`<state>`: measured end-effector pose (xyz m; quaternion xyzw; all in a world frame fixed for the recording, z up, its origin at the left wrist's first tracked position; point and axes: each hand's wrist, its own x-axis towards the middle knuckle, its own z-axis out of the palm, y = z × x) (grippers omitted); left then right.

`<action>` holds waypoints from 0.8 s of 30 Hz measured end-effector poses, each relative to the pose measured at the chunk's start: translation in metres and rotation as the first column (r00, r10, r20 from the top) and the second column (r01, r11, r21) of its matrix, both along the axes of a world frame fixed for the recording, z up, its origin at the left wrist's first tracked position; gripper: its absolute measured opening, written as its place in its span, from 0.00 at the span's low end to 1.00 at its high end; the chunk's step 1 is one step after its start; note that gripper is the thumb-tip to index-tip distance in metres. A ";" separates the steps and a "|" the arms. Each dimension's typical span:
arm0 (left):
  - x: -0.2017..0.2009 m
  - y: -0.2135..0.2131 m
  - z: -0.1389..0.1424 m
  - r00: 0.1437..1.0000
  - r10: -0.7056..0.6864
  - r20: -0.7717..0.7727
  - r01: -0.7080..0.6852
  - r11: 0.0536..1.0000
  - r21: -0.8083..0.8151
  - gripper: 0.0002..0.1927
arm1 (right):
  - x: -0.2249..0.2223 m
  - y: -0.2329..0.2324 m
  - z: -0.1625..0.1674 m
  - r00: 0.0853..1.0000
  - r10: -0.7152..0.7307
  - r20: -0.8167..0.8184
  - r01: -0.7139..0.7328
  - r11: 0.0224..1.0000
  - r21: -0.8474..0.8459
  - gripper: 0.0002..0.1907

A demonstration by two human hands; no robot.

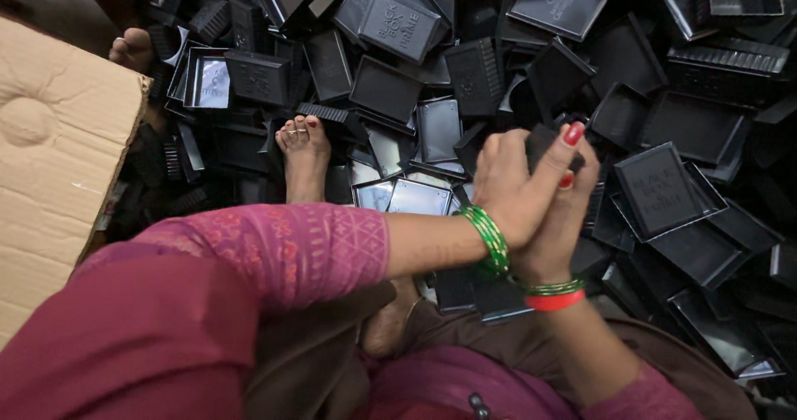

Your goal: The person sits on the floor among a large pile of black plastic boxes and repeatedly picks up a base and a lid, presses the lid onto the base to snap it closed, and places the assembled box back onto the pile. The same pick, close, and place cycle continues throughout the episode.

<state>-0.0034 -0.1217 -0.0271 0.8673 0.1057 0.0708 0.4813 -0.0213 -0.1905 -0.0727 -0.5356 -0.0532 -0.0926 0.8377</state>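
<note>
a heap of black plastic box halves (664, 188) (shallow trays and lids, some shiny side up) covers the floor ahead and to the right, and a flattened cardboard sheet (58, 154) lies at the left. a bare foot (304, 150) rests among the pieces, with another foot (131, 48) further off beside the cardboard. both hands meet in the middle over the heap. the left hand (515, 189), green bangles at the wrist, wraps over the top of a small black box piece (544, 142), thumb pressed on its upper edge. the right hand (560, 221) closes under it from below, fingers mostly hidden. the step in hand looks like pressing the piece together or squeezing it shut; whether it is one part or two joined, i cannot tell. the next move likely calls for firm, even pressure, then a free spot to set it down.
</note>
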 end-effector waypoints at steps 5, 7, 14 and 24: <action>0.016 -0.001 -0.015 0.963 0.042 -0.266 -0.088 0.982 -0.166 0.52 | -0.001 0.003 0.017 0.872 0.480 0.098 -0.420 0.630 0.653 0.20; 0.031 0.008 -0.022 0.931 -0.024 -0.365 -0.069 0.968 -0.241 0.53 | 0.010 -0.016 0.024 0.850 0.406 -0.335 -0.181 0.823 0.539 0.26; 0.028 0.062 -0.011 0.925 -0.219 -0.310 0.248 0.967 0.055 0.46 | 0.028 -0.044 0.014 0.917 0.298 -0.263 -0.268 0.952 0.145 0.22; -0.029 0.155 -0.009 0.734 -0.600 -0.320 0.624 0.781 -0.034 0.41 | -0.012 -0.005 0.005 0.593 0.643 -0.486 -0.762 0.643 -0.079 0.23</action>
